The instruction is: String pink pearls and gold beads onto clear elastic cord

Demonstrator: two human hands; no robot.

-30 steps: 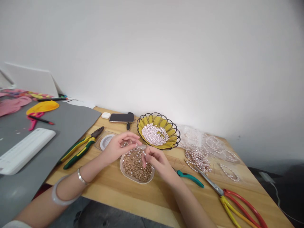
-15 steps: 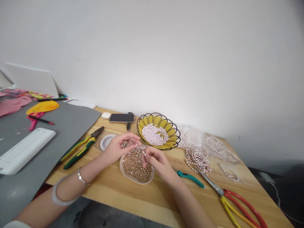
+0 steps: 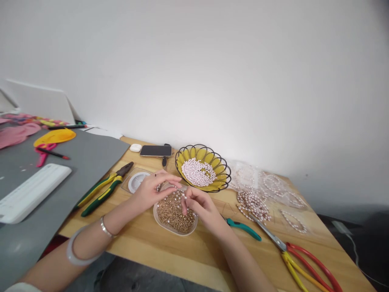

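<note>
- Right hand: fingertips narrow, seemingly pinching white beads over the gold-bead tray.
- Left hand: narrowly curled over the tray's far-left edge; grip unclear.
- Likely step: threading white beads; next needs steady fingertip alignment.
- Beyond the tray: yellow basket of pale beads.

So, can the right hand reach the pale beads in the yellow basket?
Probably yes: the basket sits just beyond the right hand, with nothing over the pale beads. That hand seems pinched on a small white bead, though.
</note>
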